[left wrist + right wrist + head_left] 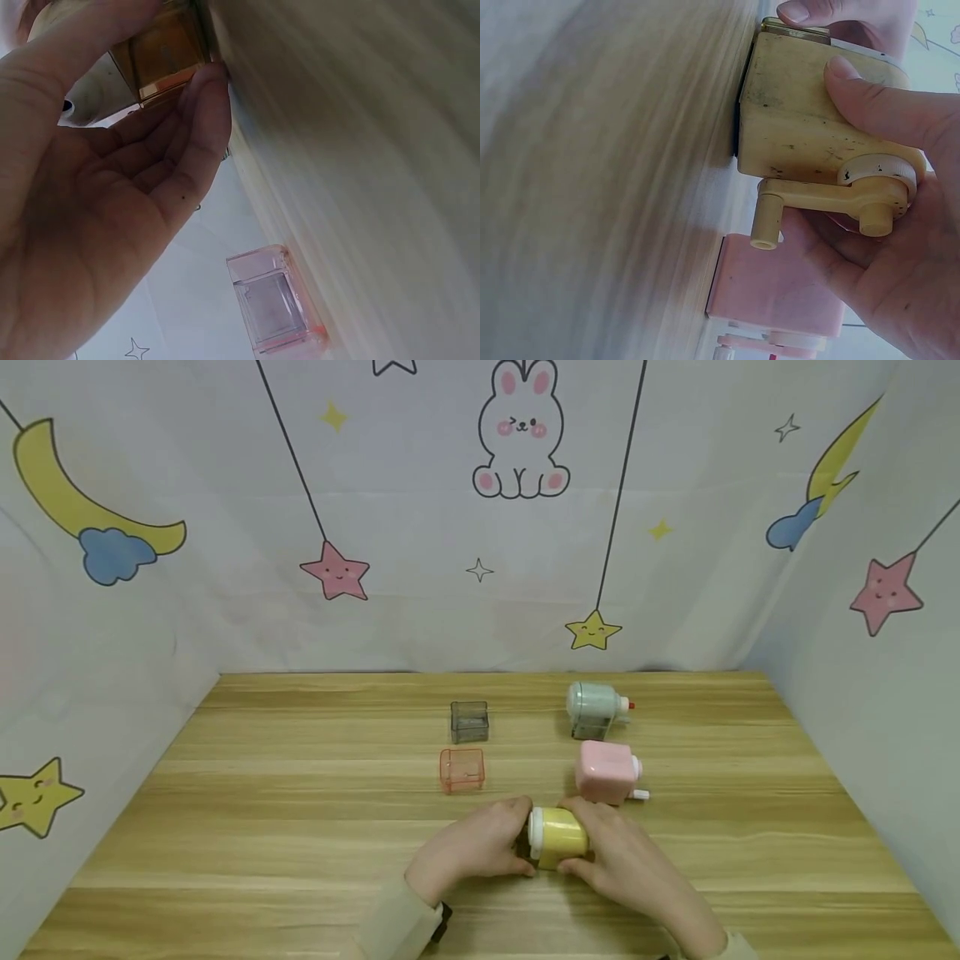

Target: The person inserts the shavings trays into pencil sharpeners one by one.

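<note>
A yellow hand-crank pencil sharpener [562, 837] with a white front sits low at the table's near middle, between both hands. My left hand [483, 842] holds its front end, thumb and fingers around an amber see-through drawer [161, 52] in the left wrist view. From the other side my right hand [626, 864] grips the body near the crank end. In the right wrist view the crank [814, 196] points down toward the table, and dark scuffs mark the yellow casing. Whether the drawer is fully seated cannot be told.
Just behind the right hand stands a pink crank sharpener [606, 772], with a grey-green one [594, 708] farther back. To their left lie a clear red drawer [462, 770] and a smoky grey drawer [469, 723]. Patterned curtains border the wooden table [300, 827].
</note>
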A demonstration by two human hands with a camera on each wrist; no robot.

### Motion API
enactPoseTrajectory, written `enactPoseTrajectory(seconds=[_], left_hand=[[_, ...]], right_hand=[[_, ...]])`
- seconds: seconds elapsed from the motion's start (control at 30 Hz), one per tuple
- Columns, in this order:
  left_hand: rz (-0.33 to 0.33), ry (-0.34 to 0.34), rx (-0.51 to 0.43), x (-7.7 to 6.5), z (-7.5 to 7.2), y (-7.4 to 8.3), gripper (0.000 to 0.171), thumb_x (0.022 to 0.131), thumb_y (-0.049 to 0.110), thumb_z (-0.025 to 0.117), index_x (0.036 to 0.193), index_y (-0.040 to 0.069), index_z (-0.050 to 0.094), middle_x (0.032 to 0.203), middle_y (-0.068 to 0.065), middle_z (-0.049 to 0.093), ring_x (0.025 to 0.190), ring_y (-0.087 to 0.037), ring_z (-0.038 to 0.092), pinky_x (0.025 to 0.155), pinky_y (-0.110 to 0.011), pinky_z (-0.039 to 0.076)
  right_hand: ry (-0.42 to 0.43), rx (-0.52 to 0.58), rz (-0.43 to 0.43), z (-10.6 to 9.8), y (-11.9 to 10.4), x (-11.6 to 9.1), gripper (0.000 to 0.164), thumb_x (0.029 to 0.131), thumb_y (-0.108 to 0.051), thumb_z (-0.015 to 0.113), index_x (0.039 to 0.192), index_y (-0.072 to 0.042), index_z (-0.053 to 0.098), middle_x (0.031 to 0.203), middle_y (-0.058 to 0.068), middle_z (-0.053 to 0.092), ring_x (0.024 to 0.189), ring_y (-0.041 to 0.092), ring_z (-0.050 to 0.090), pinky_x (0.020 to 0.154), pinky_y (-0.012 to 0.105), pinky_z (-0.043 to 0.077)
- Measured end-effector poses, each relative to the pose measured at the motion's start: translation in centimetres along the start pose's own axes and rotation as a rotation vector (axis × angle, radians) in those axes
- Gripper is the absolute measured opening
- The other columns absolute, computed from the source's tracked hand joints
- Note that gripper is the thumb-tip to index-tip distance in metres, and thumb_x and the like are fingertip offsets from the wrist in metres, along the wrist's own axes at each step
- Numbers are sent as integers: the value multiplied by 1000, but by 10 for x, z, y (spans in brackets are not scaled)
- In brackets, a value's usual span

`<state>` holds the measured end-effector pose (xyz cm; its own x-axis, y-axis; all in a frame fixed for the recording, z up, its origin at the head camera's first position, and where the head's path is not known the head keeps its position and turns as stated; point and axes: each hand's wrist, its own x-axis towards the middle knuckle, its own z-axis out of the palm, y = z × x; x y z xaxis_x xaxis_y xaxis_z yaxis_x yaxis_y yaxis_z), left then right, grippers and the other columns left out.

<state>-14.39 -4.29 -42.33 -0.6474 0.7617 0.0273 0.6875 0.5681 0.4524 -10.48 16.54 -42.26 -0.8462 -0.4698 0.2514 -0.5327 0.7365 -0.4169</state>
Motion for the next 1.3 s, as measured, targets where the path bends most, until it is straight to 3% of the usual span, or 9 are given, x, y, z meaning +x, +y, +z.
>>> enactPoseTrajectory(seconds=[0.33, 0.77, 1.3], left_hand=[[-19, -16, -12, 5, 4, 0, 57, 66, 32, 78, 105, 3, 49, 94, -3, 58, 80, -6, 52, 73, -20, 51], [-29, -12, -62, 7, 5, -1, 53, 65, 31, 79, 102, 6, 50, 90, 0, 58, 77, -4, 51, 71, -20, 50], [-35, -9, -79, 4, 4, 0, 56, 63, 31, 80, 102, 7, 49, 90, 2, 55, 77, -4, 49, 71, -19, 49]], right_hand=[[4, -13, 1, 1, 0, 0, 61, 63, -34, 79, 113, -15, 50, 92, -4, 57, 79, 7, 48, 65, 35, 48], [19, -21, -9, 1, 0, -1, 62, 62, -35, 79, 113, -15, 50, 90, -5, 57, 78, 7, 48, 64, 34, 47], [-28, -8, 8, -4, -4, -1, 61, 65, -34, 77, 116, -16, 49, 94, -6, 56, 82, 6, 47, 68, 35, 48]])
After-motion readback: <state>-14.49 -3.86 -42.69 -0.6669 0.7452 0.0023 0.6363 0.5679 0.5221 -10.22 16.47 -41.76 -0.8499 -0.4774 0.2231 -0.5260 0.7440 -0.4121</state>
